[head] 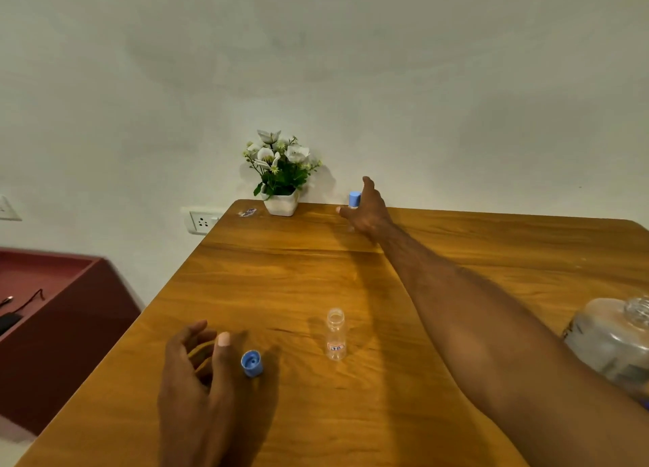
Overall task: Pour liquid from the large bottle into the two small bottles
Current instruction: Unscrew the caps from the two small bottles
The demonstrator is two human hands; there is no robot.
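Clear open small bottle (pixel 336 334) stands upright, mouth up, mid-table (pixel 281 273). Blue cap (pixel 252 363) left of it, touching relaxed, empty left hand (pixel 196 364). Beyond it, right hand (pixel 367 208) spread around the capped bottle (pixel 354 199). Large bottle (pixel 614 343) to its right.

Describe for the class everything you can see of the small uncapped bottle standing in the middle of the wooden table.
The small bottle is clear and looks like plastic, with a wide threaded neck and an open mouth; no cap is on it. It appears empty. A small label with red and blue marks sits low on its body, too small to read. It stands upright on the wooden table, touched by neither hand. A loose blue cap lies apart from it, toward the person's left.
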